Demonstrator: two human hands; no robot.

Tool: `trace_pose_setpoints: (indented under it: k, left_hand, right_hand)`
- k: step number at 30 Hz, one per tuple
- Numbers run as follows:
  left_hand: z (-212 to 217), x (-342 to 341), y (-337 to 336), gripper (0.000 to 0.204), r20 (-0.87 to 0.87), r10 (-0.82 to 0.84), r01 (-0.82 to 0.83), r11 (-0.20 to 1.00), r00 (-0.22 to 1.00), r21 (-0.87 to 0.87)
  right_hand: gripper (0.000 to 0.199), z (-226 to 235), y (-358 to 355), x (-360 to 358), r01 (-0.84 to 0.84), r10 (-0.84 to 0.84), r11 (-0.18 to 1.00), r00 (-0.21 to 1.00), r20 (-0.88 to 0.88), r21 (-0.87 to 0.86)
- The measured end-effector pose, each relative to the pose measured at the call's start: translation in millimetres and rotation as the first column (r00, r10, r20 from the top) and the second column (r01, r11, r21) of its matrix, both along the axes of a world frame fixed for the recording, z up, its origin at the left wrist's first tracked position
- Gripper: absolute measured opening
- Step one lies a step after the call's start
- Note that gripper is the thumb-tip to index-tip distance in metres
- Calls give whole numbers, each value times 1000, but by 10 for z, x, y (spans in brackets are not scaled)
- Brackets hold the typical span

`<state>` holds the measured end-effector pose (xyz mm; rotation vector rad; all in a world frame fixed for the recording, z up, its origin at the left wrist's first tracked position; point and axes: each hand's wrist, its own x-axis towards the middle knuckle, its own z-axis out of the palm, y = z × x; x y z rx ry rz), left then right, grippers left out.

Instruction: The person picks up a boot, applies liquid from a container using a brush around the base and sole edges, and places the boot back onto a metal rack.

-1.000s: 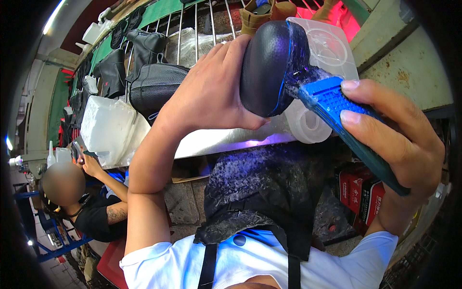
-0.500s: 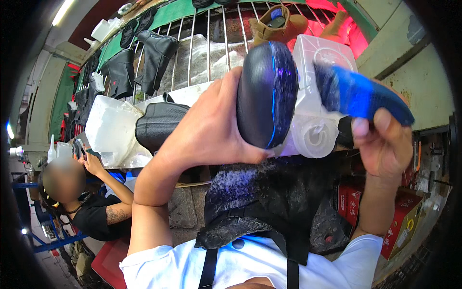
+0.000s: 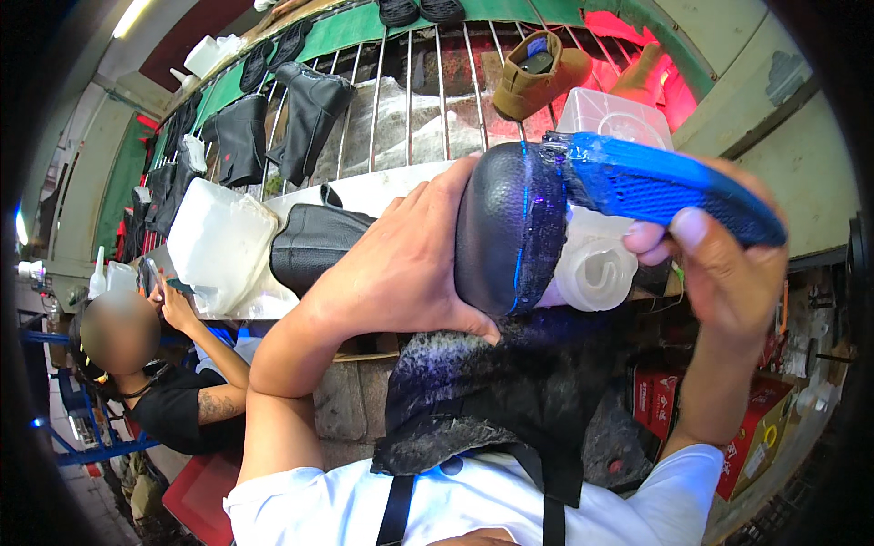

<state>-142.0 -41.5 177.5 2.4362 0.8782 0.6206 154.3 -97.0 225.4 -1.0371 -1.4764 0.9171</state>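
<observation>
My left hand [image 3: 401, 259] is wrapped round a black leather boot [image 3: 496, 232] and tilts its rounded toe up in front of me. A thin blue line runs across the leather, and past it a dark, wet-looking band borders the sole edge. In my right hand [image 3: 719, 259] is a blue brush [image 3: 655, 177], pinched between thumb and fingers along its textured handle. The brush's dark, clumped tip meets the boot's edge at the upper right. Behind the boot, a round translucent container [image 3: 596, 273] is partly hidden.
Black boots [image 3: 309, 114] and a tan boot [image 3: 537, 73] stand on a metal-barred rack [image 3: 442, 82]. A white plastic container [image 3: 214, 241] and another black boot [image 3: 314, 241] are left of my hand. A person [image 3: 196, 400] sits at left. Red boxes [image 3: 760, 428] stand lower right.
The brush has moved left from apart to touching the boot's edge. The boot has lowered slightly and turned in my left hand, showing more of its toe.
</observation>
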Motion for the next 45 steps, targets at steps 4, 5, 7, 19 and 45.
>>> trace_pose_setpoints:
  k: [4, 5, 7, 19, 45]
  left_hand:
    - [-13, -24, 17, 132, -32, -46, 46, 999, 998, 16]
    - [-25, -25, 14, 133, -36, -57, 58, 998, 998, 24]
    - [-2, -11, 12, 132, -50, -50, 51, 999, 997, 15]
    - [61, 64, 137, 135, -71, -68, 64, 996, 995, -58]
    - [-33, 47, 598, 127, -63, -102, 93, 987, 993, -131]
  right_hand:
    - [44, 412, 19, 80, -137, 150, 987, 970, 190, -82]
    - [44, 483, 13, 120, -146, 170, 983, 954, 246, -114]
    - [45, 584, 8, 187, -194, 226, 973, 911, 346, -126]
    - [40, 751, -85, 35, -450, 78, 874, 502, 862, 182]
    - [37, -343, -3, -74, -293, -53, 880, 721, 691, 374]
